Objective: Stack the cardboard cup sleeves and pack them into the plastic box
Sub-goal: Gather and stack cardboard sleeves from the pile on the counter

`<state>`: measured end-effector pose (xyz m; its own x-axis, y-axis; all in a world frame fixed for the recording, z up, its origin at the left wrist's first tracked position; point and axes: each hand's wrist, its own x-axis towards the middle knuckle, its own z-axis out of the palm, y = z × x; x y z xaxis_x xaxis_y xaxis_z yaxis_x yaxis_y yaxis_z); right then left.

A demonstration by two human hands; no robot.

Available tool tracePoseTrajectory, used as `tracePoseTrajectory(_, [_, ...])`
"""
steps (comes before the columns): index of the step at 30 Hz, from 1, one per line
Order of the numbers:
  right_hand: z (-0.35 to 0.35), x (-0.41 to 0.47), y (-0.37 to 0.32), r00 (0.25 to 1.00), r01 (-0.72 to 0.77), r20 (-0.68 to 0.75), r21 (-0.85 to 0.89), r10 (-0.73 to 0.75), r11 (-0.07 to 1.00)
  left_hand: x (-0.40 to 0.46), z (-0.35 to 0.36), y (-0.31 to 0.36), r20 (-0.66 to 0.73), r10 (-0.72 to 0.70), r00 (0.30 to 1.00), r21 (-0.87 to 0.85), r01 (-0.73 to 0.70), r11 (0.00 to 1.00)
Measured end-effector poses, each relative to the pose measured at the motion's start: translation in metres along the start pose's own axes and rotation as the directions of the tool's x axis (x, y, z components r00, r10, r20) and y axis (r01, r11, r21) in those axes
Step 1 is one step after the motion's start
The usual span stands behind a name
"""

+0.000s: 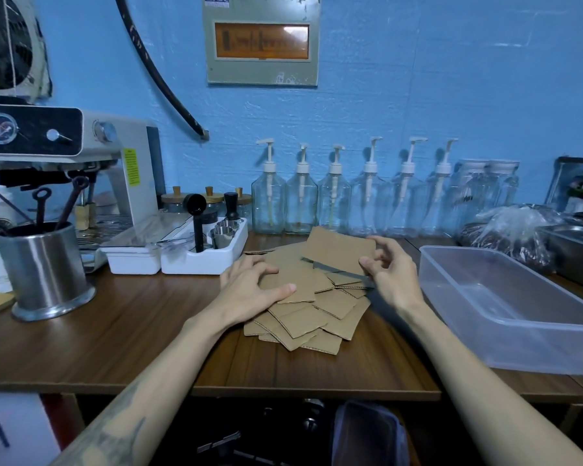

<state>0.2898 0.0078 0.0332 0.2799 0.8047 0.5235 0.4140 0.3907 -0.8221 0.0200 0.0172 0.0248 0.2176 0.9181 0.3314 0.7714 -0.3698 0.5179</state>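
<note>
Dim bluish light, edges warped

At my ten o'clock stands the espresso machine (81, 169), its pressure gauge (0, 128) facing me. Nearer, at nine o'clock, a steel utensil canister (46, 270) holds dark-handled tools on the wooden counter (115, 334). Just beyond it sit two white trays (182, 258), one carrying a black tamper (231, 205) and small metal cups. Along the blue wall (418, 79) from twelve to one o'clock I see a row of clear pump bottles (334, 196). At two o'clock lies a plastic bag of dark contents (505, 233). A grey panel (261, 40) hangs high at twelve.
</note>
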Motion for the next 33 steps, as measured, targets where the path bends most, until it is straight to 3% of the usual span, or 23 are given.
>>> tracePoseTrajectory(7, [-0.003,0.007,0.008,0.998,-0.021,-0.05,0.045,0.023,0.999,0.0,-0.007,0.0,-0.019,-0.007,1.0,-0.186,0.004,0.983])
tracePoseTrajectory(14, [-0.006,0.013,0.011,0.993,-0.066,-0.09,0.124,0.078,0.99,0.004,-0.011,-0.001,-0.036,-0.025,0.999,-0.477,0.005,0.879])
tracePoseTrajectory(19, [-0.007,0.013,0.007,0.988,-0.071,-0.122,0.2,0.097,0.977,0.0,-0.011,0.006,-0.078,0.069,0.995,-0.551,-0.101,0.828])
tracePoseTrajectory(24, [-0.002,0.007,0.004,0.998,-0.061,-0.017,0.15,0.064,0.987,-0.001,-0.018,0.01,-0.187,0.042,0.981,-0.721,-0.166,0.673])
tracePoseTrajectory(28, [0.002,0.003,0.004,0.996,-0.052,0.072,0.128,0.043,0.99,-0.003,-0.024,0.011,-0.279,0.076,0.957,-0.69,-0.255,0.677])
tracePoseTrajectory(33, [0.005,0.0,0.008,0.989,-0.01,0.146,0.04,0.004,0.999,-0.002,-0.016,0.004,-0.179,0.2,0.963,-0.506,-0.265,0.821])
